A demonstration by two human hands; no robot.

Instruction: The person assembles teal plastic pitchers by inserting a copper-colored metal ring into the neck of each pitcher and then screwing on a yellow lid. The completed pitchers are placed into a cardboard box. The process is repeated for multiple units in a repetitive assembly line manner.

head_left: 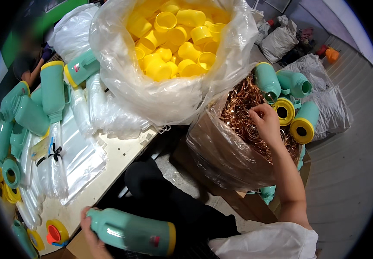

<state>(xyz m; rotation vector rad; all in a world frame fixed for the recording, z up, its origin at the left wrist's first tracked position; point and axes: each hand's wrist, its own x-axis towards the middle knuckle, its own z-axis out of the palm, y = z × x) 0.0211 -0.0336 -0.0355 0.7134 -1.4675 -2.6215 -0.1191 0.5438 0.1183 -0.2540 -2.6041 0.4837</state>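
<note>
A mint-green thermos flask casing (134,231) with a yellow band at one end lies on its side over my lap. My left hand (92,231) is closed around its narrow end, at the lower left. Over an open plastic bag heaped with thin copper-coloured metal strips (240,101), my right hand (266,121) is raised with thumb and fingers pinched together. Whatever is between those fingertips, if anything, is too small to make out. Several more green casings (301,84) with yellow ends rest at the bag's far right side.
A big clear bag of yellow plastic cups (177,39) stands ahead. On the table (128,149) at left are more casings (52,90) and flat plastic bags (80,151). A cardboard box (234,205) is under the copper strips. White sacks (331,108) lie at right. Another person (28,64) sits far left.
</note>
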